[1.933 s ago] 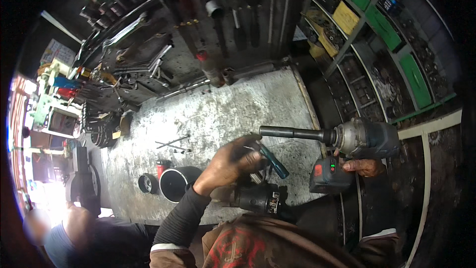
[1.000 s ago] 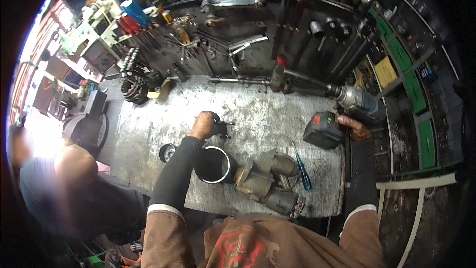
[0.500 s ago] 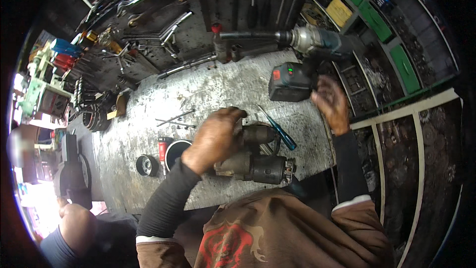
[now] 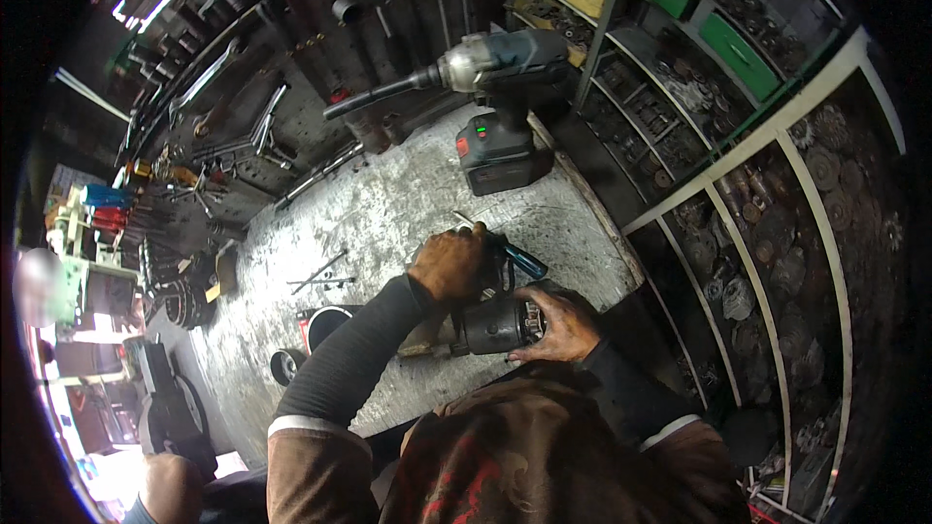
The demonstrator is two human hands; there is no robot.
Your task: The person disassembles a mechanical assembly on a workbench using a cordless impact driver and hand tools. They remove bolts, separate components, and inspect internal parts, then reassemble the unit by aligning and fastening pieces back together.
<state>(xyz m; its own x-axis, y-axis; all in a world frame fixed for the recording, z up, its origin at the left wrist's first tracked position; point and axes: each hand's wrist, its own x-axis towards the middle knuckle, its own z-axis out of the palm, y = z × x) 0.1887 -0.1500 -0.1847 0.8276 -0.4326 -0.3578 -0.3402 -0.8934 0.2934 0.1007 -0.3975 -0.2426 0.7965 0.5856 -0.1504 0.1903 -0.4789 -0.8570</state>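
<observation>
A dark, greasy starter motor lies on its side on the worn metal-topped bench, close to my body. My left hand is closed over the smaller cylinder on its far side, which the fingers mostly hide. Around the right end of the large cylinder, where metal parts show, my right hand wraps with its thumb nearest me. A screwdriver with a blue handle lies just beyond the motor, partly behind my left hand. Left of the motor, partly covered by my left forearm, is an open metal cylinder with a bright rim.
A cordless impact wrench with a long socket stands on its battery at the far right of the bench. Thin rods and a round cap lie leftward. Shelves of parts flank the right; another person's limb shows lower left.
My right hand has come from beside the impact wrench's battery down to the motor's right end. My left hand stays on the motor. The whole view has turned and shifted.
</observation>
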